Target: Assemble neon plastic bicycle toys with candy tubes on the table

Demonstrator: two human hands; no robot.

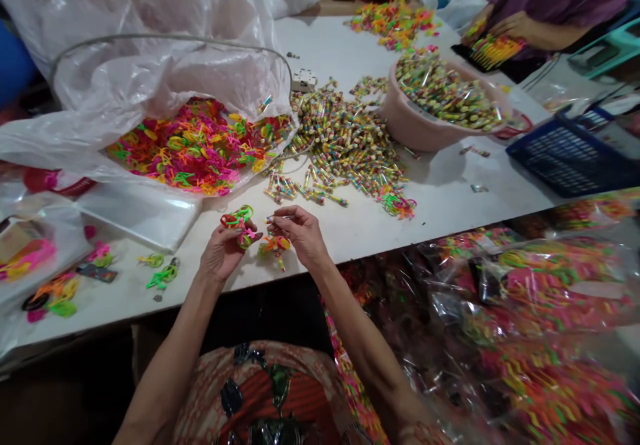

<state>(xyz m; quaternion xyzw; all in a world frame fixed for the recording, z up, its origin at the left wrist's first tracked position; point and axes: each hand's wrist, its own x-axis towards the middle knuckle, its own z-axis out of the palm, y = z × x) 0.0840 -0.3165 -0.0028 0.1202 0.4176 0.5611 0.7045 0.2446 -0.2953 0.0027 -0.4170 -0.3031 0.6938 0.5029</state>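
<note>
My left hand (223, 250) is closed around several small coloured plastic pieces (242, 218), green, red and pink, with loop-like ends. Beside it, my right hand (302, 233) pinches a small candy tube (271, 220) between thumb and fingertips; its far end points toward the left hand. Under the right fingers, at the table's near edge, lies a small cluster of orange and green plastic pieces (274, 245). Just beyond both hands spreads a large heap of small candy tubes (345, 138) in clear wrap with coloured contents.
An open plastic bag (165, 78) of bright plastic pieces lies at the left. A pink basin (415, 122) full of tubes stands right of the heap, near a blue basket (565, 152). Filled clear packs (550, 278) lie lower right. Another person's hands (515, 28) work at the far right.
</note>
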